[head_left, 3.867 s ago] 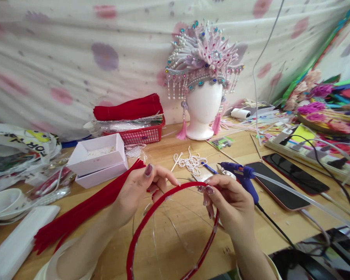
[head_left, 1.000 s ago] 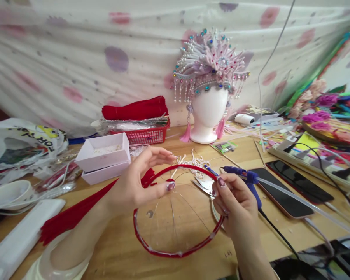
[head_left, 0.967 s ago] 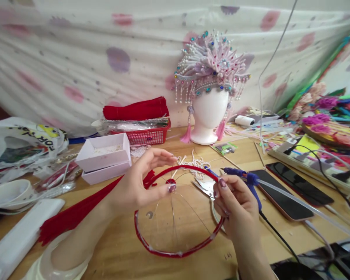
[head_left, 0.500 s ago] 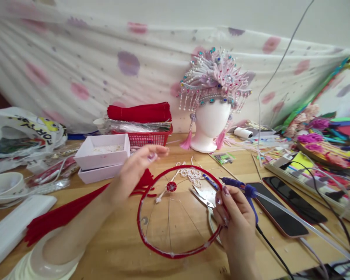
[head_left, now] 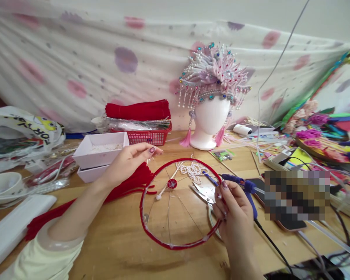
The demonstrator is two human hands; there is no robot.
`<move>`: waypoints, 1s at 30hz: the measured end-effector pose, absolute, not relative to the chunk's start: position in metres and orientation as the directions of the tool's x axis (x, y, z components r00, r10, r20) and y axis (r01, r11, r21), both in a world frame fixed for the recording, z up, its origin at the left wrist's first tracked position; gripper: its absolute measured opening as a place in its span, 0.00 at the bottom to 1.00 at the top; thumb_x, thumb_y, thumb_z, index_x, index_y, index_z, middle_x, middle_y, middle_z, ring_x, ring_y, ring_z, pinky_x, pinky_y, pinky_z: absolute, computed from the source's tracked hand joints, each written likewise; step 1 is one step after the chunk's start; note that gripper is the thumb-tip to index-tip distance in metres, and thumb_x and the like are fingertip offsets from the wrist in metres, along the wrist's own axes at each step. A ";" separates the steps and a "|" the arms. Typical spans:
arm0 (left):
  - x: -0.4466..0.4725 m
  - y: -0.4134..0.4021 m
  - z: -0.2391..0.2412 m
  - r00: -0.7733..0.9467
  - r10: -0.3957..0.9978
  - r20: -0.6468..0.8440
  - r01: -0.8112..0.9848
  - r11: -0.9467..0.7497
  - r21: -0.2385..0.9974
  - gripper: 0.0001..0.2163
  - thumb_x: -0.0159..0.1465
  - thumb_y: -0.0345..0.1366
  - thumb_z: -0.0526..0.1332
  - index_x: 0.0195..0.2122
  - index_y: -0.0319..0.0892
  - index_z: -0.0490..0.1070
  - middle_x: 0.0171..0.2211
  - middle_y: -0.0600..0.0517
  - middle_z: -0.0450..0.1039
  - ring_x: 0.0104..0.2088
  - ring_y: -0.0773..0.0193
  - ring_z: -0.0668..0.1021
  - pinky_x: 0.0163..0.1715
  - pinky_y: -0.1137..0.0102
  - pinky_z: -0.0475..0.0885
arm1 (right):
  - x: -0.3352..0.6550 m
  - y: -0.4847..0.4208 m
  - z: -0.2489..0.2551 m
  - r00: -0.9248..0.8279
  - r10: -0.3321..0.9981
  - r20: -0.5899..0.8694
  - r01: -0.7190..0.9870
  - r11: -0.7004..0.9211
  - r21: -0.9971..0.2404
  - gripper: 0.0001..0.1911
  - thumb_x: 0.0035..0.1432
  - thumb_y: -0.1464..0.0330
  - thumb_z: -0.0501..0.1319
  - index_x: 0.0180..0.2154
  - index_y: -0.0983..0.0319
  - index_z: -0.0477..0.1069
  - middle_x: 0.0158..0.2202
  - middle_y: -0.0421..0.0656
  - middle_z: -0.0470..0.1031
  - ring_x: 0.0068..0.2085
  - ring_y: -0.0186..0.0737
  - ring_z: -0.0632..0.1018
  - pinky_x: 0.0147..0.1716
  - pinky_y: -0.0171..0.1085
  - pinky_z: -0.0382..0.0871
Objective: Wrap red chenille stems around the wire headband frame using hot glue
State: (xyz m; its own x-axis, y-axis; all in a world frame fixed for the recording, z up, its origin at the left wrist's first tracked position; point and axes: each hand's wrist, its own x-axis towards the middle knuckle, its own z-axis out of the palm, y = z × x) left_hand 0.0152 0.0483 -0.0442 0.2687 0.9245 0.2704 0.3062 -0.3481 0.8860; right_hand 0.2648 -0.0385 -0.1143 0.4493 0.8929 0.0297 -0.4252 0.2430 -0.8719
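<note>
The right hand pinched the right edge of the red wire hoop, which stood tilted over the wooden table just left of that hand, thin wire spokes meeting at a red hub. The left hand hovered empty with fingers loosely spread, clear of the hoop and above a bundle of red pipe cleaners. Beyond the right hand lay scissors and a blue glue gun, beyond the left a pink box, and farthest back a beaded headdress on a white mannequin head
</note>
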 end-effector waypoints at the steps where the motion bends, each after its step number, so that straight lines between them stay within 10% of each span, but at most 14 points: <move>1: 0.019 0.050 -0.049 0.306 0.922 0.238 0.252 -0.319 0.914 0.16 0.66 0.51 0.61 0.38 0.46 0.81 0.44 0.48 0.83 0.47 0.54 0.80 0.54 0.59 0.71 | 0.266 -0.038 -0.115 0.436 0.900 0.023 -0.426 0.229 -0.876 0.20 0.45 0.57 0.78 0.31 0.60 0.72 0.21 0.32 0.67 0.15 0.19 0.55 0.11 0.21 0.48; 11: 0.038 0.046 -0.074 0.503 0.863 0.039 -0.092 0.009 0.996 0.16 0.64 0.51 0.64 0.29 0.45 0.82 0.33 0.48 0.83 0.42 0.52 0.83 0.52 0.55 0.72 | 0.262 -0.036 -0.109 0.383 0.922 -0.061 -0.467 0.136 -0.874 0.24 0.38 0.57 0.80 0.30 0.60 0.71 0.20 0.31 0.67 0.14 0.19 0.52 0.11 0.21 0.44; 30: 0.036 0.038 -0.075 0.516 0.854 -0.062 -0.157 0.166 0.974 0.10 0.61 0.42 0.69 0.26 0.44 0.77 0.30 0.53 0.77 0.37 0.61 0.77 0.43 0.66 0.68 | 0.261 -0.038 -0.106 0.334 0.939 -0.079 -0.485 0.099 -0.869 0.21 0.41 0.59 0.78 0.30 0.60 0.70 0.20 0.30 0.64 0.16 0.20 0.51 0.11 0.23 0.41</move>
